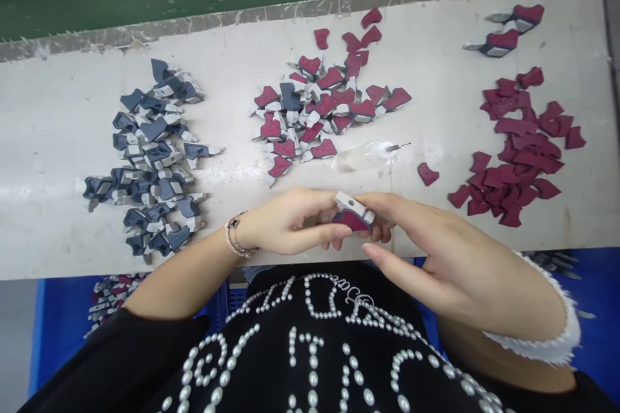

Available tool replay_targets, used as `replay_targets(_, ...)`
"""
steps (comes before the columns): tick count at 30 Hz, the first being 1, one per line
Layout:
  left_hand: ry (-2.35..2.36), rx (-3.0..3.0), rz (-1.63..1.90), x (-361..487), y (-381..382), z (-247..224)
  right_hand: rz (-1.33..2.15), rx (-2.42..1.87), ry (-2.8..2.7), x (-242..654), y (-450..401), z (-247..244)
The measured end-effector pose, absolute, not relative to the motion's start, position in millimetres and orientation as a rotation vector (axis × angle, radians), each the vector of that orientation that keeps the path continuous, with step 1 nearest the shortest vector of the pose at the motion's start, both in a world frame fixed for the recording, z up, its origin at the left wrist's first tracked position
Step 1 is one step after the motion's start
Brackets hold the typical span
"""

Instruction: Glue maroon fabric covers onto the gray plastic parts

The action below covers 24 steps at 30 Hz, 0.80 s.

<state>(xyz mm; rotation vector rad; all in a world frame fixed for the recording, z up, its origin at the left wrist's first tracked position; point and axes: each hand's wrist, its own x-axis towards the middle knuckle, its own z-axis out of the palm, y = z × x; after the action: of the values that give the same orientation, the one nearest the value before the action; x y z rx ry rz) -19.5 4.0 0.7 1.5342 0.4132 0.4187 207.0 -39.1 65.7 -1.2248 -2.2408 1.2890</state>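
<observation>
A small grey-and-white piece with a maroon side (352, 218) is between my hands, near the table's front edge. My left hand (295, 222) pinches it from the left, thumb on the maroon side. From the right, my right hand (421, 245) touches its far end with the fingers, and its thumb is held apart. A translucent bottle with a thin metal tip (365, 156) lies just beyond my hands. Behind the bottle is a pile of similar pieces with maroon sides (327, 103). One loose maroon part (428, 173) lies beyond my right hand.
Dark grey-and-white pieces (155, 161) are heaped on the left of the white table (58, 142). Loose maroon parts (520, 155) form a pile at right, with two maroon-sided pieces (501, 43) behind. Blue bins (61, 329) holding pieces stand below the front edge.
</observation>
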Motion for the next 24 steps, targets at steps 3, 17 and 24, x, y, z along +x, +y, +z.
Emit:
replay_targets(3,0.400,1.624,0.452,-18.9,3.5,-1.1,1.245,-1.249,-2.232,203.3,-40.5,67.8)
replay_targets(17,0.489,1.465,0.422,-29.1,8.2,6.6,1.236,-1.277,-2.192,207.3,-38.7,71.6)
replay_targets(24,1.529,1.823,0.462,-58.9,40.3,37.6,1.188,-1.728,-1.846,251.3,-7.0,47.0)
